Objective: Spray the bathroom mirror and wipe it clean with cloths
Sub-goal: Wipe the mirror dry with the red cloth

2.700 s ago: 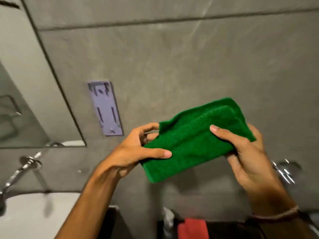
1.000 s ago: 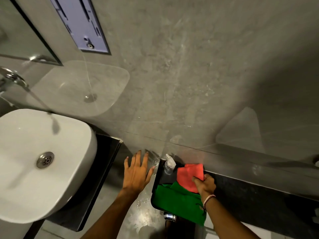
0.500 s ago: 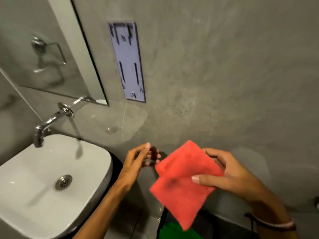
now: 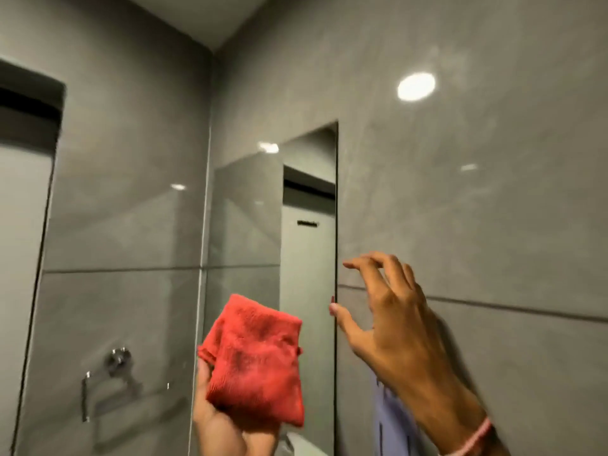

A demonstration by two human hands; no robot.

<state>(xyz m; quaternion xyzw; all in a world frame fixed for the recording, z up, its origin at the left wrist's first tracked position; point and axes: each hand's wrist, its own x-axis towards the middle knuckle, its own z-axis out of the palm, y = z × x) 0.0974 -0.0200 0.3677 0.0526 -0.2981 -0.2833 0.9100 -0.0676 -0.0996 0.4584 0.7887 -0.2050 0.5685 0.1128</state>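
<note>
Red cloth [image 4: 255, 363] gripped in left hand [image 4: 218, 419] before mirror [image 4: 131, 258], right hand [image 4: 391, 324] empty, fingers loosely spread.

The grey wall [image 4: 477, 205] carries everything here. A tall mirror [image 4: 250, 225] is fixed flat against it, its right edge a dark vertical line, and a pale lilac plate [image 4: 391, 426] is mounted on the tiles just right of that edge, low down.

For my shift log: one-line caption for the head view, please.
Left hand holds a folded red cloth up before the mirror while the empty right hand hovers by its right edge.
</note>
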